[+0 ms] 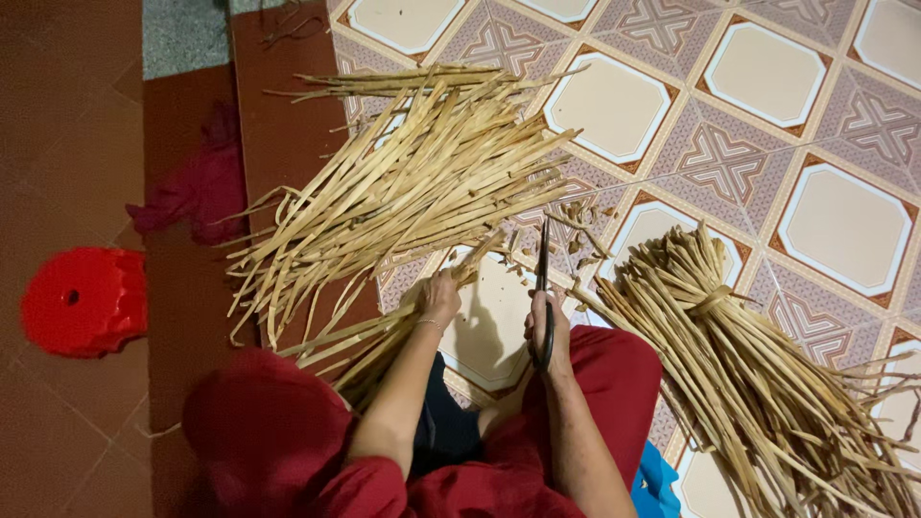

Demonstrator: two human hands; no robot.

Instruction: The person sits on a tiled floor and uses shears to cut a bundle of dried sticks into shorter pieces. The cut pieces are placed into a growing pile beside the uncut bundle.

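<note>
Gripping strips [384, 341] in left hand [438, 299]; right hand [547, 321] clasps scissors [544, 288] just beside

Round red plastic stool [82, 300] at 9 o'clock; crumpled dark red cloth [197, 187] at 10; tied straw bundle [758, 369] at 4.

Pale tan strips [403, 182] lie on cream-and-maroon geometric tiles [815, 221], beside a red stool [82, 299] and seemingly black scissors [544, 288].
</note>
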